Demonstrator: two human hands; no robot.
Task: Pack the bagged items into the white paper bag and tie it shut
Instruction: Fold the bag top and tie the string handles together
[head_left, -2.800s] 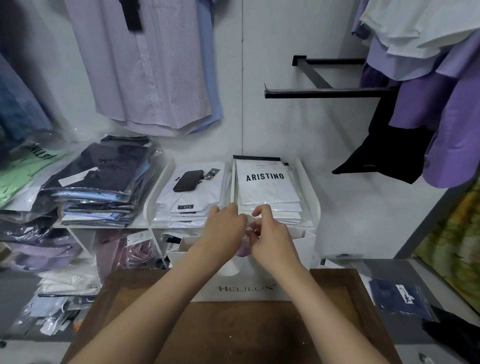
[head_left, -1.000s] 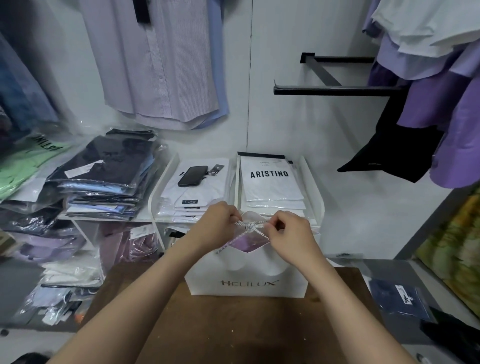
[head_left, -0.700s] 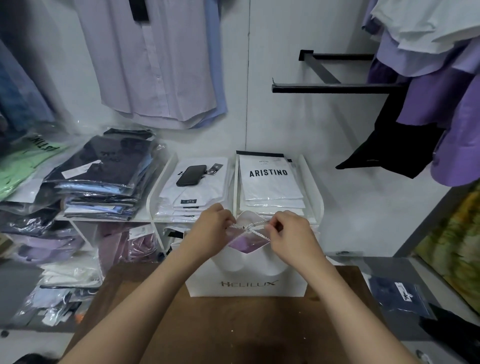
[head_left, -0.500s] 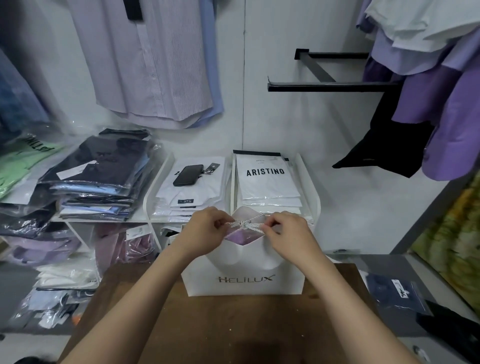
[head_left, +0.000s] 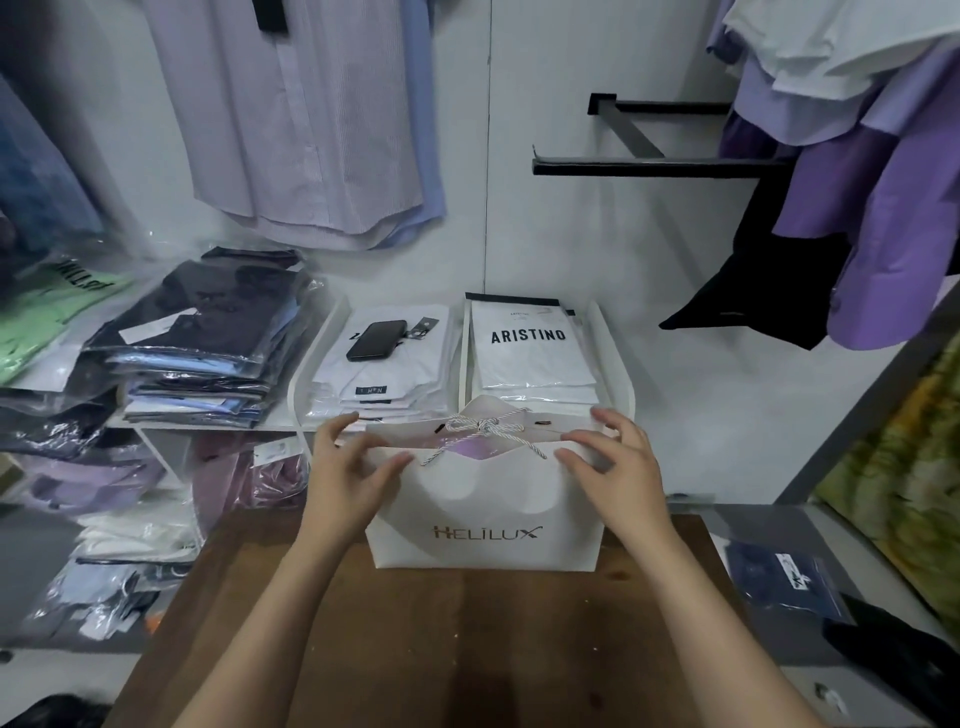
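Note:
A white paper bag printed HELILUX stands upright on the brown wooden table. A white twisted cord is tied in a bow across the bag's mouth. Under the bow a bagged lilac item shows inside. My left hand rests at the bag's upper left corner with relaxed, spread fingers. My right hand rests at the upper right corner in the same way. Neither hand holds the cord.
Behind the bag, a white shelf carries stacks of bagged shirts and a black phone. More bagged clothes pile up at the left. A navy bagged item lies at the right. Shirts hang overhead.
Both hands have let go of the cord ends and moved apart to the bag's top corners. The cord now sits as a finished bow.

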